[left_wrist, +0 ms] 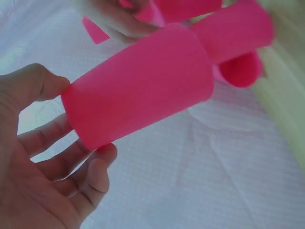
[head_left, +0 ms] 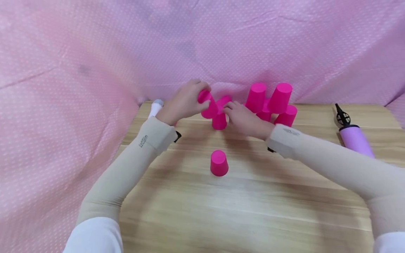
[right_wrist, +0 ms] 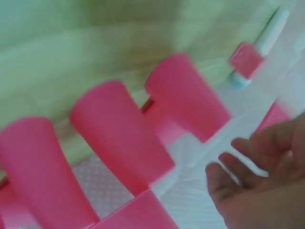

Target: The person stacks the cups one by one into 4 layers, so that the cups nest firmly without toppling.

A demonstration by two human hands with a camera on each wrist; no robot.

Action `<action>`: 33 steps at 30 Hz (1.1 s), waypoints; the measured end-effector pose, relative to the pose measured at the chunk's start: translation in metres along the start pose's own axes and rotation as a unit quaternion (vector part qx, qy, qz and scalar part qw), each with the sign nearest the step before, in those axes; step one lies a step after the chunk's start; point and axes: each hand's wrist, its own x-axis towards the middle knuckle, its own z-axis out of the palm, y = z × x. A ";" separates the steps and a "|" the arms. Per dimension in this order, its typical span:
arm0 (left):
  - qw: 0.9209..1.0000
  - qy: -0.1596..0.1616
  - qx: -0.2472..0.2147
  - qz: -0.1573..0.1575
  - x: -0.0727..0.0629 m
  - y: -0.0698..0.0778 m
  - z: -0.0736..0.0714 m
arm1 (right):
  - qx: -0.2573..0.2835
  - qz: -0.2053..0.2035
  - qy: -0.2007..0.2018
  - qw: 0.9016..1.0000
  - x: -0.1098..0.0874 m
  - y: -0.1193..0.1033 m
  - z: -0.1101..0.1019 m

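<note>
My left hand [head_left: 190, 100] pinches a bright pink cup [left_wrist: 143, 86] by its narrow closed end, thumb on one side and fingers on the other. In the head view this cup is tilted, and its wide end overlaps an upside-down pink cup [head_left: 219, 122] on the table. Another pink cup [head_left: 225, 101] shows partly behind, beside the fingers of my right hand [head_left: 243, 117]. In the right wrist view those fingers are spread and loosely bent, with nothing gripped. One more upside-down cup [head_left: 219, 163] stands alone nearer the front.
Right of my right hand, pink cups are stacked in two levels, upper cups [head_left: 280, 98] over lower ones [head_left: 286, 116]. A purple hand pump [head_left: 355, 140] with a black nozzle lies farther right. A white tube-shaped object [head_left: 155, 108] lies behind my left wrist. A pink dotted cloth [head_left: 202, 42] hangs behind the table.
</note>
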 end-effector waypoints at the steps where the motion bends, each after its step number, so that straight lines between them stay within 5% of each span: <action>1: 1.000 0.006 0.006 0.010 0.007 0.003 0.000 | 0.012 -0.010 0.018 1.000 -0.010 -0.003 0.000; 4: 0.999 0.007 0.012 0.046 0.030 0.012 0.004 | 0.045 -0.055 0.042 0.997 -0.043 -0.020 0.000; 7: 0.998 -0.019 0.009 0.063 0.052 0.021 0.011 | 0.061 -0.110 0.015 0.992 -0.068 -0.045 0.005; 13: 0.996 -0.064 0.001 0.056 0.074 0.024 0.028 | 0.071 -0.167 -0.027 0.983 -0.080 -0.073 0.021; 19: 0.996 -0.076 -0.007 0.040 0.069 0.016 0.031 | 0.066 -0.149 -0.017 0.986 -0.076 -0.074 0.027; 25: 0.998 -0.066 -0.009 0.022 0.064 0.009 0.017 | 0.063 -0.111 0.018 0.992 -0.067 -0.059 0.024; 29: 1.000 -0.030 -0.004 0.004 0.058 0.000 -0.001 | 0.039 -0.057 0.045 0.997 -0.043 -0.039 0.022; 33: 1.000 -0.018 -0.004 -0.014 0.049 -0.008 -0.010 | 0.004 0.001 0.002 1.000 -0.012 -0.026 0.025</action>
